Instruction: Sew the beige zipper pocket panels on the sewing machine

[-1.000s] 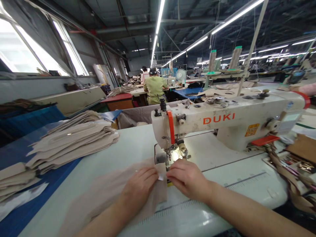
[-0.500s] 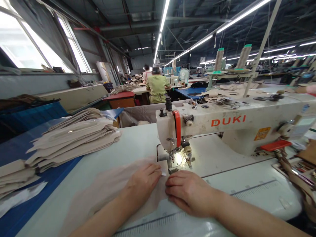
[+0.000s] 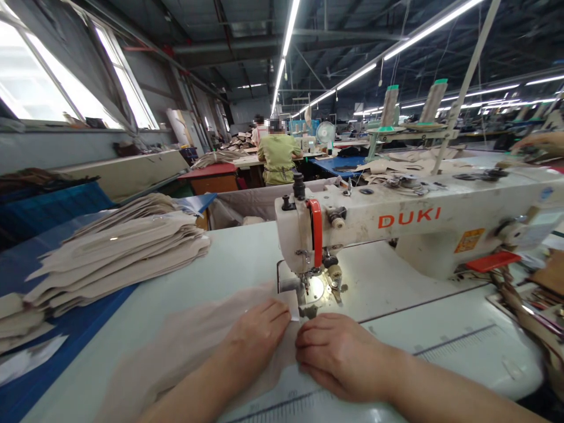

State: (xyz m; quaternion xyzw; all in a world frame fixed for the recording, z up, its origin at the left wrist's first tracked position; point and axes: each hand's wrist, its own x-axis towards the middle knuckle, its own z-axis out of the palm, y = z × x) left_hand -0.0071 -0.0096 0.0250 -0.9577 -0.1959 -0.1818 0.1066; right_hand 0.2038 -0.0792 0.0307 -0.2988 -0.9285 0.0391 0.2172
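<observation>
Head view: the cloth (image 3: pixel 189 335) lies under the left hand (image 3: pixel 259 329), its long axis slanting from beside the left forearm, away and rightward, its far end just short of the sewing machine's needle, beyond both hands. It is thin, pale beige-pink and softly rumpled, with a small white label (image 3: pixel 294 305) by the left fingertips. The left fingers lie together on it; the right hand (image 3: pixel 335 352) curls at its right edge, fingers together. Whether either pinches cloth, I cannot tell.
</observation>
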